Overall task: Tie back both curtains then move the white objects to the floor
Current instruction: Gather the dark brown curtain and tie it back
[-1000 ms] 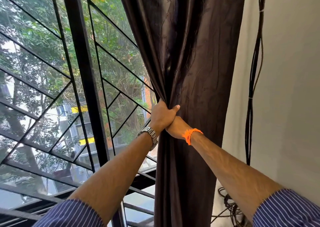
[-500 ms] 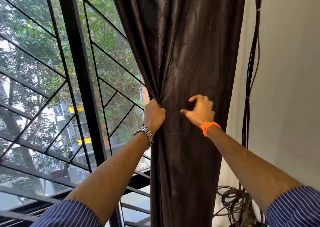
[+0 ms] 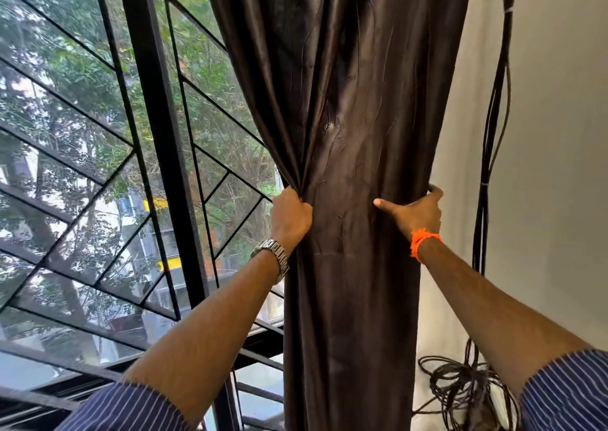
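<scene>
The curtain point(image 3: 355, 167) hung vertically between both hands; left hand point(image 3: 291, 215) clenched its edge, right hand point(image 3: 418, 213) wrapped the opposite edge

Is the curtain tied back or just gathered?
Curtain gathered, not tied: left hand grips its window edge, right hand its wall edge; no tie shows.

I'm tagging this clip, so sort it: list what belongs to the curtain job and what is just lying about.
Job: dark curtain; left hand, gripping its window-side edge; right hand, holding its wall-side edge.

Lying about: black cables hanging down the wall; cable coil below them; window grille.
</scene>
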Tool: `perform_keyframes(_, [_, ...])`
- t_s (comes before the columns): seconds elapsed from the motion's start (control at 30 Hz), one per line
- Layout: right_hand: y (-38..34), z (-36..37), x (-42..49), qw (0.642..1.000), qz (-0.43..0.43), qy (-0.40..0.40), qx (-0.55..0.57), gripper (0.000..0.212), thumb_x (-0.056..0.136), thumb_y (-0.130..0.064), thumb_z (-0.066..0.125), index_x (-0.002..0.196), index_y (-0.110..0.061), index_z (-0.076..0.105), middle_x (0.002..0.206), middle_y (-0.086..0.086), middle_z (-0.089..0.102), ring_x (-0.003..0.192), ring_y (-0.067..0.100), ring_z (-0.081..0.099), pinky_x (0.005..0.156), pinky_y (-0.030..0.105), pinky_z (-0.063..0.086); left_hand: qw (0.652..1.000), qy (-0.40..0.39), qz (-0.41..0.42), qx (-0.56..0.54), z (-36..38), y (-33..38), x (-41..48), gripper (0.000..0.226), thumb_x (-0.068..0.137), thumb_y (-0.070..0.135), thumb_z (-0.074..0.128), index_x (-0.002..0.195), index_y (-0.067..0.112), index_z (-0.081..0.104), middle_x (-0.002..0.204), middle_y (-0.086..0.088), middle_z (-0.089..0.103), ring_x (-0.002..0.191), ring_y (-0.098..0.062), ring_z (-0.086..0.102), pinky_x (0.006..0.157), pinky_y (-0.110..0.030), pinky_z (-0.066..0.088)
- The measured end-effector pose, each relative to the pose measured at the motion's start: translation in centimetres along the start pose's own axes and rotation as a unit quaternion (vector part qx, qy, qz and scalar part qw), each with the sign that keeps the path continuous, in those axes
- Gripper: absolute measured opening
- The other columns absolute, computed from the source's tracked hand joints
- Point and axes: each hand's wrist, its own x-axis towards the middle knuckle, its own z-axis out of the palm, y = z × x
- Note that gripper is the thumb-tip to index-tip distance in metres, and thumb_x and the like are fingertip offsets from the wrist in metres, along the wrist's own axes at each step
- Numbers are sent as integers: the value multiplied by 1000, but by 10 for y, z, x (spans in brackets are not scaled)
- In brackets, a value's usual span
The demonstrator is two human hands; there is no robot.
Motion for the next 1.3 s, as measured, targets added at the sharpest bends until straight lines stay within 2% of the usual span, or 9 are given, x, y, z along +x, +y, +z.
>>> perform_keyframes(0.2, [-14, 18, -23, 997, -79, -20, -13, 65, 62, -41, 88, 115, -11, 68, 110, 10, 72, 101, 30, 68, 90, 38, 55, 1000, -4, -1, -10, 3, 6, -5, 8, 82, -3, 46, 84, -2, 54, 82, -15, 56, 83, -39, 59, 65, -36, 43])
perform_keyframes(0.6, [-38, 56, -68, 982, -139, -125, -9, 19, 84, -3, 61, 100, 0, 71, 88, 14, 71, 84, 28, 67, 59, 17, 39, 991, -50, -2, -124, 12, 26, -26, 19, 94, 9, 45, 94, -1, 60, 87, -8, 63, 84, -27, 60, 65, -31, 46])
perform_keyframes(0.8, [-13, 77, -76, 945, -178, -270, -45, 42, 93, -4, 50, 135, -4, 49, 117, 16, 66, 105, 26, 63, 79, 28, 47, 962, -162, -31, -216, 11, 21, -25, 66, 91, 66, 45, 141, 23, 49, 126, 1, 61, 113, -17, 58, 94, -28, 45])
perform_keyframes(0.9, [135, 161, 17, 951, -65, -292, -78, 44, 91, -2, 48, 133, 9, 46, 137, 26, 51, 123, 37, 53, 102, 44, 47, 966, -198, -12, -164, 16, 21, -23, 90, 79, 70, 60, 149, 23, 30, 135, -1, 57, 120, -22, 57, 101, -34, 45])
perform_keyframes(0.97, [181, 186, 54, 939, -75, -313, -123, 42, 89, -4, 52, 130, 7, 50, 139, 25, 50, 122, 32, 55, 96, 36, 52, 971, -202, -19, -128, 19, 25, -21, 99, 78, 63, 67, 151, 14, 21, 135, -7, 55, 118, -27, 58, 96, -34, 47])
perform_keyframes(1.03, [114, 146, 1, 918, 0, -396, -12, 25, 81, 1, 58, 106, 3, 64, 103, 21, 68, 86, 16, 65, 68, 23, 53, 983, -172, -19, -54, 21, 26, -19, 94, 80, 57, 70, 145, 5, 26, 125, -13, 59, 110, -30, 60, 89, -37, 51])
perform_keyframes(1.1, [20, 89, -65, 927, -94, -363, -22, 26, 69, 2, 58, 95, 0, 64, 67, 12, 61, 57, 12, 54, 49, 24, 42, 994, -111, -11, 0, 23, 25, -17, 73, 83, 49, 70, 132, 3, 42, 113, -13, 63, 102, -32, 62, 78, -37, 52])
perform_keyframes(1.2, [5, 63, -81, 905, -143, -399, 28, 42, 59, 0, 51, 98, -13, 62, 65, 3, 61, 56, 18, 54, 50, 28, 40, 999, -31, -13, 28, 23, 23, -17, 24, 92, 22, 59, 103, 1, 54, 98, -15, 62, 94, -35, 62, 67, -34, 41])
perform_keyframes(1.3, [7, 59, -65, 936, -139, -314, 78, 51, 59, 5, 44, 90, -26, 71, 83, 10, 73, 80, 31, 69, 67, 39, 55, 999, -30, -24, 29, 23, 21, -17, 9, 89, 5, 49, 94, -1, 53, 102, -21, 61, 93, -37, 58, 67, -36, 38])
